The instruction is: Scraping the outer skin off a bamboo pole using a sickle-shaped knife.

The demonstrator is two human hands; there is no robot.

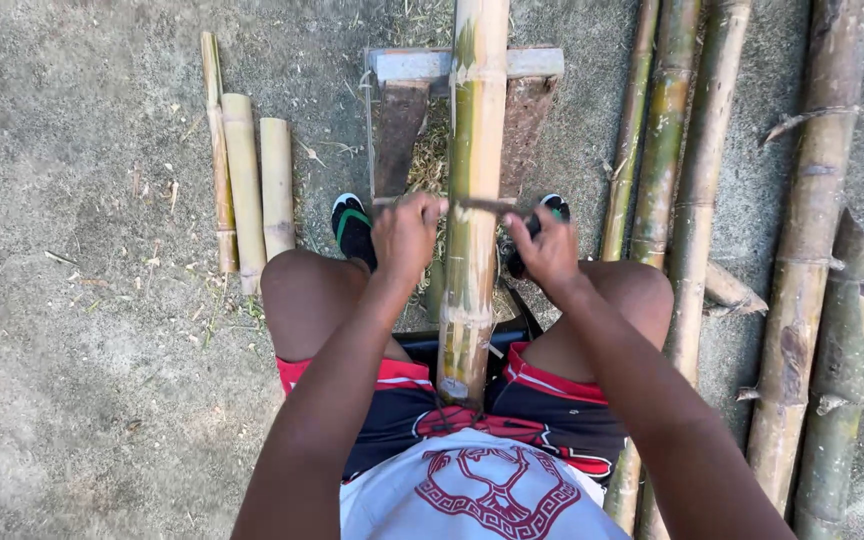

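A long green-yellow bamboo pole (474, 180) runs from between my knees up over a metal and wood stand (402, 110). Across the pole lies a thin dark blade (482, 206). My left hand (405, 237) is closed on the blade's left end. My right hand (548, 248) is closed on its right end, beside the pole. Both hands sit just above my knees, one on each side of the pole. My feet in dark sandals (352, 228) rest on the ground behind the hands.
Three short cut bamboo pieces (247, 170) lie on the ground at the left. Several long bamboo poles (692, 200) lie side by side at the right. The ground is rough grey concrete with bamboo shavings (430, 160) under the stand.
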